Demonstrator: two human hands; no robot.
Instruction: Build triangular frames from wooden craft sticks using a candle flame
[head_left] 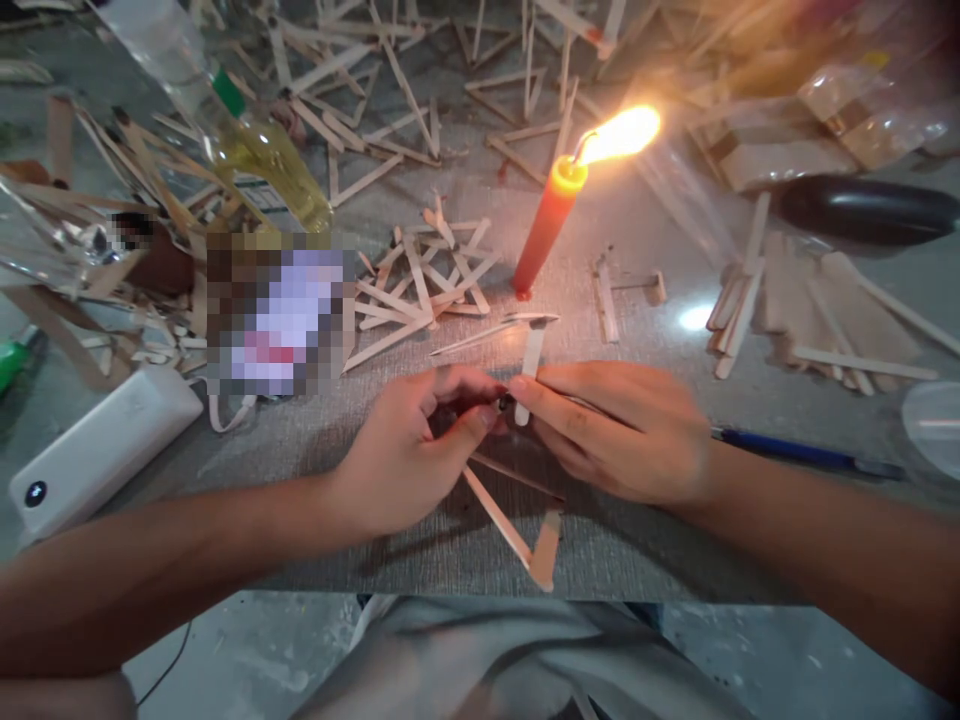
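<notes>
My left hand [409, 445] and my right hand [615, 425] meet at the middle of the grey board [315, 440], fingers pinched together. Between the fingertips stands a short flat wooden stick [531, 365], held upright; a small dark part shows where the thumbs meet, and I cannot make it out. Under the hands hangs a frame of glued wooden sticks [517, 530], reaching toward my lap. A lit red candle [549, 220] stands just beyond the hands, its flame [619, 135] blown to the right.
Loose wooden sticks [424, 285] are heaped behind the hands and all over the back. A bottle of yellow liquid [262, 160] lies at the back left, a white power bank [97, 450] at the left, a blue pen [795, 452] by my right wrist, a dark oblong object [866, 208] at the right.
</notes>
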